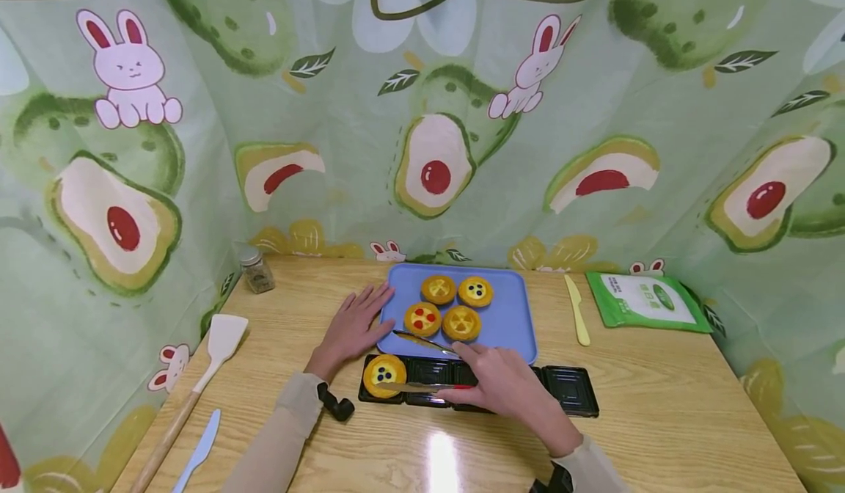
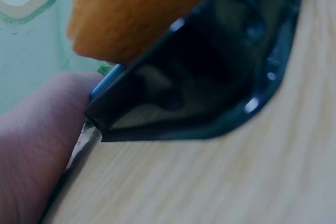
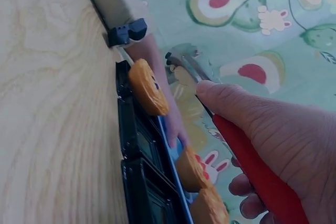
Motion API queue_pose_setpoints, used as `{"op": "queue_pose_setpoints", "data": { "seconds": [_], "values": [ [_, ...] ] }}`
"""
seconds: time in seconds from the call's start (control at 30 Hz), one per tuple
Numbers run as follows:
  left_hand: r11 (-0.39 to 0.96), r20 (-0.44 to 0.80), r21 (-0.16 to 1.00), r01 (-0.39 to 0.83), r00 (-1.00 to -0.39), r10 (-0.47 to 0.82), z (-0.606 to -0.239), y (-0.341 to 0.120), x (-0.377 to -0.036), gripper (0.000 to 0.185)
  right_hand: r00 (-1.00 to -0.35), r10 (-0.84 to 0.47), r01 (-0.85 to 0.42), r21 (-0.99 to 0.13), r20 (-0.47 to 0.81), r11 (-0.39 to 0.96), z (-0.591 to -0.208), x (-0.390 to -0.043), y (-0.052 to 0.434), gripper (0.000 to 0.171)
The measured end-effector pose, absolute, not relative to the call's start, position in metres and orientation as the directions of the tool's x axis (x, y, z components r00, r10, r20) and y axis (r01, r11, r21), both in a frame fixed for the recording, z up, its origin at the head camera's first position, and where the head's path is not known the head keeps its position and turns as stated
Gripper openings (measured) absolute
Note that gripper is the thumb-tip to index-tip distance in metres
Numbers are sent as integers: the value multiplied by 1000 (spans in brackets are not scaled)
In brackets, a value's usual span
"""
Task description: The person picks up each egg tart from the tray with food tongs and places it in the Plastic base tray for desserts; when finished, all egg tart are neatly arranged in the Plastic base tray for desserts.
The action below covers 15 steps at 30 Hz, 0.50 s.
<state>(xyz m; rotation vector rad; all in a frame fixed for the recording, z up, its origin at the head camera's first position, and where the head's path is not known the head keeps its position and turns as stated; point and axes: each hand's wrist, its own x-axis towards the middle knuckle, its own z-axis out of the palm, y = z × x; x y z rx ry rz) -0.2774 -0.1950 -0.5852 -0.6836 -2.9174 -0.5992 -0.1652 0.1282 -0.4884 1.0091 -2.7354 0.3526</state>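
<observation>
My left hand (image 1: 353,328) lies with fairly straight fingers at the left edge of a blue tray (image 1: 508,309). Tongs with red handles (image 3: 257,171) are gripped in my right hand (image 1: 502,383); their metal arms spread apart, with nothing between the tips. One arm hangs over the tray's front edge, the other over an egg tart with dark berries (image 1: 385,370). That tart sits in the leftmost compartment of a long black plastic container (image 1: 571,390). On the blue tray are a red-topped tart (image 1: 422,319), a second dark-berry tart (image 1: 475,292) and two yellow-topped tarts (image 1: 461,323).
On the left lie a white spatula (image 1: 224,339) and a light blue knife (image 1: 201,445), with a spice jar (image 1: 257,271) behind. To the right are a yellow knife (image 1: 577,313) and a green-and-white packet (image 1: 650,302). A printed curtain (image 1: 356,185) encloses the table.
</observation>
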Motion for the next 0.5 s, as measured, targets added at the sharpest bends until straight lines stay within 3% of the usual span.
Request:
{"op": "queue_pose_setpoints", "data": {
  "seconds": [0.5],
  "values": [
    [828,176,346,441,-898,404,-585,-194,-276,74,-844,-474,-519,-156,252,841,-472,-166,158,86]
  ]
}}
